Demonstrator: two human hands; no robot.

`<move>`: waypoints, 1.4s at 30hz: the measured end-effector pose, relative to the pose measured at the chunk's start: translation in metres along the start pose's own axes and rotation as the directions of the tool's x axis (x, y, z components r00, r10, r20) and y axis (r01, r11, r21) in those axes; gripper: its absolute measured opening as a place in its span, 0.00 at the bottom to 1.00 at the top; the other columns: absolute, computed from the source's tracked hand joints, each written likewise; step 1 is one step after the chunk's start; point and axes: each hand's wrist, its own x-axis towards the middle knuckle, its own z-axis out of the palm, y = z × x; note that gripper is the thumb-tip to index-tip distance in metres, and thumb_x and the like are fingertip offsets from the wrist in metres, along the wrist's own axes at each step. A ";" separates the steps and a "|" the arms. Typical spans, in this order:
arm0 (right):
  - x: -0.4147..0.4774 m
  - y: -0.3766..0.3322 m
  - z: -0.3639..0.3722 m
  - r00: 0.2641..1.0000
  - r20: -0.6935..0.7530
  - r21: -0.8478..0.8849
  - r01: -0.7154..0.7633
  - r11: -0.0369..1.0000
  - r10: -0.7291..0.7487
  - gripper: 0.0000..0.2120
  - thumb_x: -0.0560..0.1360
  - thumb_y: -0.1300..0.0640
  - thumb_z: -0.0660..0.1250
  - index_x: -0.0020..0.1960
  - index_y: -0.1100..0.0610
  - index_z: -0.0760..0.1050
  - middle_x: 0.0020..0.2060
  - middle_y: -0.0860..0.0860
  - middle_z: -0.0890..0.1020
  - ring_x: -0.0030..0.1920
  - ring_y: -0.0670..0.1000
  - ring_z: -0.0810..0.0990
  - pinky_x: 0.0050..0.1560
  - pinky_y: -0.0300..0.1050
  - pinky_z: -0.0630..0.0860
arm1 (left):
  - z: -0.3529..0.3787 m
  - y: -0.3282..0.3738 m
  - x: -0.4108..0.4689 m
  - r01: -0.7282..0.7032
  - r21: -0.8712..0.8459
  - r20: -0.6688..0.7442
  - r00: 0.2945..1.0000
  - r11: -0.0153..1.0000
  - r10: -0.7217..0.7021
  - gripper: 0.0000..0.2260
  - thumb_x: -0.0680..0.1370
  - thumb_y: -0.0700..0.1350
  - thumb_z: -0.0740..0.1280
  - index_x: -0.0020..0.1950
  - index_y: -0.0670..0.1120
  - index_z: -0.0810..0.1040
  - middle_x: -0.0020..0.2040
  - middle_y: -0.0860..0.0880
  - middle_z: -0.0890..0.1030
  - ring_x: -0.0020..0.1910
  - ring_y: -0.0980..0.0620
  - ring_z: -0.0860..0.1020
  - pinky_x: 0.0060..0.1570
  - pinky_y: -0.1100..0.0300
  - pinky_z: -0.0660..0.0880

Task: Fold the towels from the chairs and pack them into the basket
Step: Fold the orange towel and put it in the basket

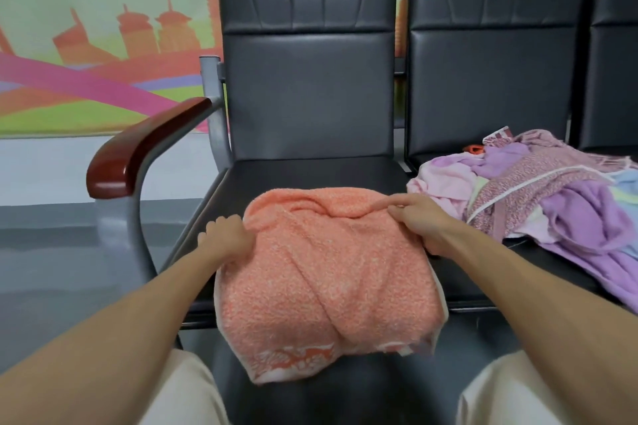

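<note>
Orange terry-cloth towel (321, 279) lay across the black padded chair seat (310, 172), its near hem overhanging the front edge. That overhang could have dragged it to the floor had either grip loosened, and the bunched far edge risked a crooked crease. Left hand (226, 235) gripped the towel's left edge, right hand (419, 221) its right edge with index finger extended; the towel spanned between the 2 hands.

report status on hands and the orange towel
Left hand and right hand grip the orange towel at its sides. Towel lies rumpled on the chair seat, front end hanging off. Towel pile on next seat.
</note>
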 end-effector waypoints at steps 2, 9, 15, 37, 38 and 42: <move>0.001 -0.001 -0.005 0.993 -0.118 0.036 0.035 0.999 -0.031 0.18 0.77 0.68 0.56 0.45 0.53 0.83 0.46 0.44 0.79 0.46 0.44 0.74 0.40 0.35 0.69 | -0.002 0.008 -0.002 -0.047 -0.326 -0.061 0.998 0.944 0.029 0.18 0.81 0.49 0.55 0.65 0.37 0.68 0.63 0.43 0.74 0.60 0.42 0.74 0.60 0.49 0.70; 0.000 -0.006 -0.034 0.864 -0.489 0.193 0.236 0.953 -0.115 0.24 0.68 0.77 0.54 0.41 0.54 0.80 0.38 0.46 0.81 0.41 0.46 0.77 0.35 0.30 0.73 | -0.015 0.024 -0.010 -0.272 -0.774 -0.333 0.943 0.571 -0.002 0.06 0.81 0.42 0.59 0.55 0.44 0.64 0.44 0.53 0.68 0.41 0.57 0.69 0.39 0.61 0.68; -0.006 0.000 -0.041 0.908 -0.412 0.178 0.162 0.971 -0.076 0.19 0.70 0.72 0.61 0.51 0.55 0.83 0.49 0.51 0.83 0.49 0.47 0.78 0.45 0.36 0.74 | -0.019 0.028 -0.010 -0.301 -0.816 -0.358 0.934 0.494 -0.022 0.08 0.78 0.40 0.65 0.56 0.48 0.79 0.48 0.55 0.77 0.49 0.57 0.75 0.54 0.61 0.74; -0.035 0.005 -0.068 0.866 -0.324 -0.684 0.065 0.727 -0.382 0.04 0.73 0.60 0.67 0.43 0.56 0.82 0.49 0.58 0.74 0.57 0.58 0.68 0.55 0.52 0.71 | -0.058 0.014 -0.053 -0.484 -0.272 -0.433 0.833 0.832 0.343 0.04 0.75 0.41 0.72 0.49 0.44 0.85 0.47 0.53 0.78 0.48 0.55 0.73 0.51 0.62 0.66; -0.042 -0.002 -0.068 0.862 -0.312 -0.649 0.114 0.752 -0.400 0.04 0.73 0.60 0.68 0.42 0.57 0.81 0.48 0.56 0.75 0.56 0.57 0.70 0.54 0.51 0.71 | -0.065 0.011 -0.058 -0.519 -0.288 -0.446 0.817 0.805 0.367 0.03 0.75 0.40 0.72 0.46 0.45 0.84 0.50 0.53 0.78 0.50 0.55 0.73 0.52 0.64 0.65; -0.072 -0.030 -0.067 0.852 -0.334 -0.418 0.249 0.874 -0.403 0.03 0.73 0.60 0.67 0.43 0.57 0.80 0.37 0.47 0.80 0.43 0.50 0.76 0.42 0.45 0.67 | -0.095 0.003 -0.078 -0.529 -0.508 -0.364 0.847 0.680 0.387 0.09 0.79 0.40 0.66 0.40 0.49 0.73 0.41 0.51 0.77 0.42 0.54 0.74 0.46 0.61 0.69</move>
